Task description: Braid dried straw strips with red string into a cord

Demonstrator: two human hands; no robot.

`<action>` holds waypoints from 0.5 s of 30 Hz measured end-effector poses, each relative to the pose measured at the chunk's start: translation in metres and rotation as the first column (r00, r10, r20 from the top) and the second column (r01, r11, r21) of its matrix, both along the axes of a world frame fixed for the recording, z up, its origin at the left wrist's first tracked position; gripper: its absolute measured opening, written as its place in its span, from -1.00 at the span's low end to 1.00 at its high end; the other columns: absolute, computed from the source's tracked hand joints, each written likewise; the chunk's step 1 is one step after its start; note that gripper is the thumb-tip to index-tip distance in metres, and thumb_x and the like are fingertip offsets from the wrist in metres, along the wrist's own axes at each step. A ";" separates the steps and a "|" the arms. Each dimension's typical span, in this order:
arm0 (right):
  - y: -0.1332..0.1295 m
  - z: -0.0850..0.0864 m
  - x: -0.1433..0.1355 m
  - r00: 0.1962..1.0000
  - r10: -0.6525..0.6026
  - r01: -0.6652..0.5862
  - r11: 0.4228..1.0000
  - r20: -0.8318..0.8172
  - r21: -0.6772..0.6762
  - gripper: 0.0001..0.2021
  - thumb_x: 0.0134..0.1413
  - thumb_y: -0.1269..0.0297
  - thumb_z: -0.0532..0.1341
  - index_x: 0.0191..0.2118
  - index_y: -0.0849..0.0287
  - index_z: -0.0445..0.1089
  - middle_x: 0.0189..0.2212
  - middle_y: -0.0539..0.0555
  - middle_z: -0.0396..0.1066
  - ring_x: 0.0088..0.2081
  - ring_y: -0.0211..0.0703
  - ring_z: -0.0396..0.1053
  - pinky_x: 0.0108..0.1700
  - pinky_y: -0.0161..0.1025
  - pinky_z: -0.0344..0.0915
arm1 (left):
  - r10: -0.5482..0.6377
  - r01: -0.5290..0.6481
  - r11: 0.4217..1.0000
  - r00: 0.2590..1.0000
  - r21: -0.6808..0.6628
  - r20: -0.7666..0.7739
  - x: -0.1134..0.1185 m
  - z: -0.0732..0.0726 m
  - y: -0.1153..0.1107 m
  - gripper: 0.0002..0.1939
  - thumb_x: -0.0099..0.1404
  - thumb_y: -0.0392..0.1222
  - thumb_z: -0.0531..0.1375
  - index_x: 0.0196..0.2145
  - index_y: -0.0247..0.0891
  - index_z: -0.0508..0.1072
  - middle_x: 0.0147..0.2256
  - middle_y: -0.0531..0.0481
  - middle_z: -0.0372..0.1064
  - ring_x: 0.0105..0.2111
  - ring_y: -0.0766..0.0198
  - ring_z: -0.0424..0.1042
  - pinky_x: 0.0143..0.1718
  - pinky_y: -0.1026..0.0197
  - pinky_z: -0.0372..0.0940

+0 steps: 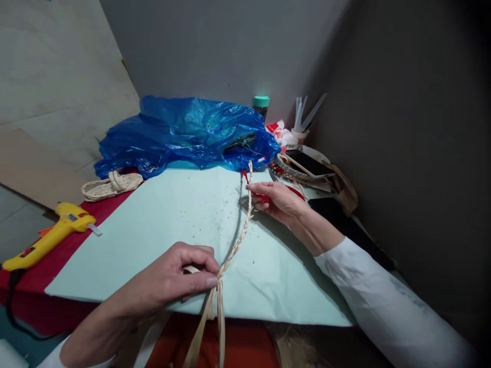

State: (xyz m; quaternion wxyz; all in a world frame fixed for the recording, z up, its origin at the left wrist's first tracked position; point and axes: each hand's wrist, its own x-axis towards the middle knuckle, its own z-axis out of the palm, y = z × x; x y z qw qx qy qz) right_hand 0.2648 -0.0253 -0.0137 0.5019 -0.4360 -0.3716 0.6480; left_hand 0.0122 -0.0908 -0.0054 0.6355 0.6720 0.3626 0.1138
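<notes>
A pale straw braid (pixel 241 236) stretches between my two hands above the light green table cover (pixel 164 214). My left hand (pixel 180 273) pinches its lower end near the front edge, where loose flat strands (pixel 220 317) hang down past the cover. Farther off, my right hand (pixel 278 202) grips the braid near its upper end between thumb and fingers. Something red (pixel 244 176), perhaps a tie, shows beside the braid's tip, and red scissor handles (pixel 295 192) seem to lie behind the right hand; I cannot tell how they touch.
A crumpled blue plastic bag (pixel 180 135) lies along the back. To the left are a woven straw sandal (pixel 112 185) and a yellow glue gun (pixel 49 235) with a black cord. At the back right stand a green-capped jar (pixel 261 105), a cup of glue sticks (pixel 300 134) and a phone (pixel 310 162).
</notes>
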 end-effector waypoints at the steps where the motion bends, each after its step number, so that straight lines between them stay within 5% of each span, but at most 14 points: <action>1: 0.000 0.000 0.000 1.000 0.008 -0.008 1.000 -0.011 -0.007 -0.78 -0.23 0.39 0.40 -0.49 0.32 0.33 -0.62 -0.07 0.13 -0.59 -0.45 0.02 -0.65 -0.43 -0.12 | 0.002 -0.001 1.000 1.000 -0.016 0.014 0.000 -0.001 0.000 -0.78 0.22 -0.07 0.22 -0.44 -0.29 0.47 -0.48 0.13 0.18 -0.59 0.50 0.10 -0.54 0.32 0.00; 12: 0.000 0.002 -0.003 0.981 -0.112 0.103 0.993 -0.161 -0.061 -0.94 0.04 0.47 0.21 -0.42 0.34 0.34 -0.46 0.14 0.39 -0.57 -0.42 0.19 -0.65 -0.50 0.10 | 0.081 -0.069 0.983 0.995 -0.173 0.066 0.000 -0.006 -0.003 -0.74 0.24 -0.02 0.20 -0.39 -0.30 0.38 -0.60 0.17 0.09 -0.63 0.49 0.04 -0.58 0.33 -0.10; 15: 0.000 0.002 -0.002 0.979 -0.101 0.098 0.995 -0.175 -0.028 -0.94 0.03 0.46 0.22 -0.43 0.33 0.35 -0.48 0.11 0.39 -0.58 -0.43 0.19 -0.64 -0.51 0.14 | 0.098 -0.098 0.994 0.995 -0.051 0.001 0.010 -0.003 -0.003 -0.76 0.26 -0.04 0.17 -0.42 -0.28 0.38 -0.58 0.15 0.14 -0.59 0.46 0.10 -0.53 0.33 0.00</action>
